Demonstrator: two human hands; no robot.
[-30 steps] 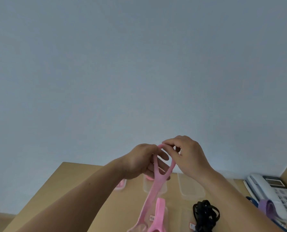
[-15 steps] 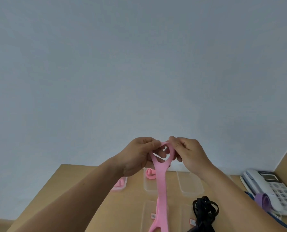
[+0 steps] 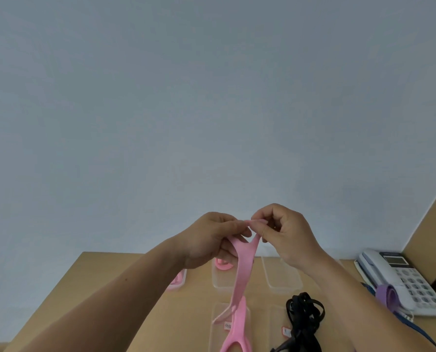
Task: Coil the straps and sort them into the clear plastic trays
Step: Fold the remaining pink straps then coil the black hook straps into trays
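Loop narrowed; right hand pinches strap.

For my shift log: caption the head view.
Left hand and right hand pinch the top of the pink strap over clear trays.

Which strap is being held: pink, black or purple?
The pink strap, pinched at its top by the left hand and right hand. The black strap lies on the table; the purple strap lies on the phone.

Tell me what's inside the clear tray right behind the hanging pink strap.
A coiled pink strap sits at the tray's far end; the left hand and the hanging strap cover part of it.
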